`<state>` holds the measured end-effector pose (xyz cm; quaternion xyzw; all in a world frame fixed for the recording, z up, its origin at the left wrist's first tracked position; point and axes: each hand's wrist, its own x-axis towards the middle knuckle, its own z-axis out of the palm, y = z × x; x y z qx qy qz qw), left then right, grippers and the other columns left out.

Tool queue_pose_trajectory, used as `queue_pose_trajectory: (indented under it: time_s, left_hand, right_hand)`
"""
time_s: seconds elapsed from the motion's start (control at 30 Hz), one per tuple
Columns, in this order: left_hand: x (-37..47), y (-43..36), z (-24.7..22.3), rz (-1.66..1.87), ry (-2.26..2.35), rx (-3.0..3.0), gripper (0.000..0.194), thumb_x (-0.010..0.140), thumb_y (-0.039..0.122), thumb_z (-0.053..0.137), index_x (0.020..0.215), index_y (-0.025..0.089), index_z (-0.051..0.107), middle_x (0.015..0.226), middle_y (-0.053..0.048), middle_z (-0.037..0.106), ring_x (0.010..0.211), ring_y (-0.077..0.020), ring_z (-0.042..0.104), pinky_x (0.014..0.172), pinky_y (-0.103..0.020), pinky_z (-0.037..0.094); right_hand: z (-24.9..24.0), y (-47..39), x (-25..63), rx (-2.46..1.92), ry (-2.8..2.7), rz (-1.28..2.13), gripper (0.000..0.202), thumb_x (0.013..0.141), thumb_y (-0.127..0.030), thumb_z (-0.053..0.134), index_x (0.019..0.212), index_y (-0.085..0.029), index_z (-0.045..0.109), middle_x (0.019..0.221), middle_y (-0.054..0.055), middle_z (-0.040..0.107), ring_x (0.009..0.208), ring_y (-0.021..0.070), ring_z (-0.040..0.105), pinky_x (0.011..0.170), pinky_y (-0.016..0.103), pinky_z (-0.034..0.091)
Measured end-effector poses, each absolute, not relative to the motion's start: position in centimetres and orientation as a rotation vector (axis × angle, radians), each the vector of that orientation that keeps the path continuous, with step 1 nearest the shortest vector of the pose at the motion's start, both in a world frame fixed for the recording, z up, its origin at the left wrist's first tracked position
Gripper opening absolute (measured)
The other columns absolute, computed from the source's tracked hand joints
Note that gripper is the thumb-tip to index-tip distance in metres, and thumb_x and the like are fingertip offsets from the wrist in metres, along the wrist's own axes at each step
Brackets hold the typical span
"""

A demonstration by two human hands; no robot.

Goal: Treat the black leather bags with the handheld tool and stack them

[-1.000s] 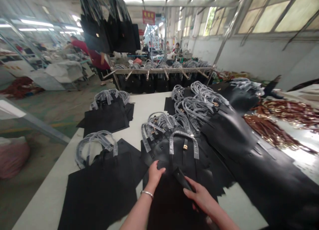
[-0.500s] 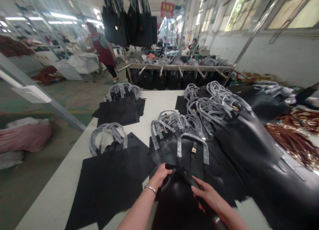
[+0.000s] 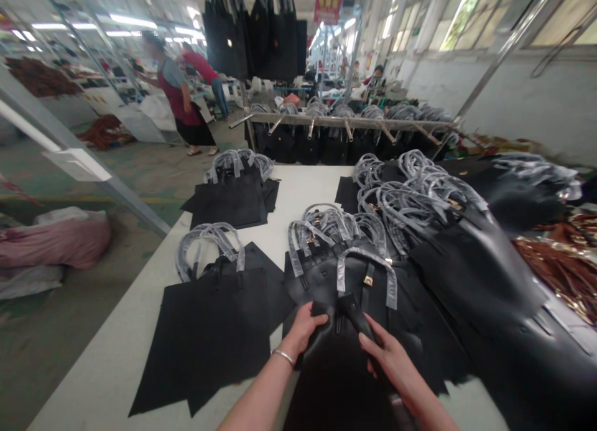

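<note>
My left hand (image 3: 305, 326), with a bracelet at its wrist, pinches the upper left edge of a black leather bag panel (image 3: 340, 375), its thumb on top. My right hand (image 3: 382, 350) is closed around a long, narrow black piece (image 3: 355, 316) slanting over the panel's right side. Whether that piece is a folded edge of the same panel I cannot tell. Just beyond my hands lies a bag panel with a plastic-wrapped handle (image 3: 368, 255) and a gold-coloured clasp (image 3: 368, 281), on top of several similar ones.
Black panels (image 3: 209, 331) lie at left on the white table (image 3: 303, 185), with a smaller stack (image 3: 228, 201) behind. A large black pile (image 3: 476, 257) stands at right, beside brown straps (image 3: 555, 275). A metal rack (image 3: 345, 121) crosses beyond. A person in an apron (image 3: 175, 95) stands far left.
The view has turned slightly left. My right hand and the narrow black piece have shifted a little against the panel. A second person in red now shows behind the aproned person.
</note>
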<state>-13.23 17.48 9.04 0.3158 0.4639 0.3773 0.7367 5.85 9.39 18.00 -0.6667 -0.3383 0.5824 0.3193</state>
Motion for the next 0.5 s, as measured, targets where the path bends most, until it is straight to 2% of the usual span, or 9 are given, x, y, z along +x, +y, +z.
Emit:
queue_pose_trajectory:
  time_s: [0.27,0.4,0.5]
  left_hand:
    - [-13.5,15.8,11.2,0.898,0.856,0.851,0.027,0.071,0.026,0.072,0.093,0.011,0.068,0.089,-0.007,0.070,0.084,-0.0200,0.063,0.081,-0.030,0.045]
    - [-13.2,15.2,11.7,0.908,0.806,0.796,0.032,0.070,0.024,0.071,0.099,0.012,0.068,0.091,-0.007,0.070,0.085,-0.0214,0.063,0.081,-0.032,0.046]
    - [-12.8,14.9,12.1,0.990,0.815,0.787,0.035,0.068,0.020,0.071,0.102,0.013,0.068,0.096,-0.007,0.070,0.091,-0.0214,0.062,0.085,-0.031,0.045]
  right_hand:
    - [19.8,9.5,4.3,-1.590,-1.040,1.726,0.070,0.079,-0.043,0.064,0.141,-0.020,0.041,0.072,-0.003,0.062,0.041,0.0084,0.053,0.039,0.021,0.040]
    - [20.5,10.3,3.5,-1.607,-1.031,1.646,0.071,0.079,-0.045,0.063,0.142,-0.019,0.040,0.070,-0.003,0.063,0.043,0.0096,0.055,0.040,0.021,0.042]
    - [21.1,9.9,3.6,-1.620,-1.064,1.726,0.076,0.077,-0.051,0.064,0.143,-0.021,0.039,0.070,-0.002,0.064,0.043,0.0105,0.056,0.040,0.022,0.042]
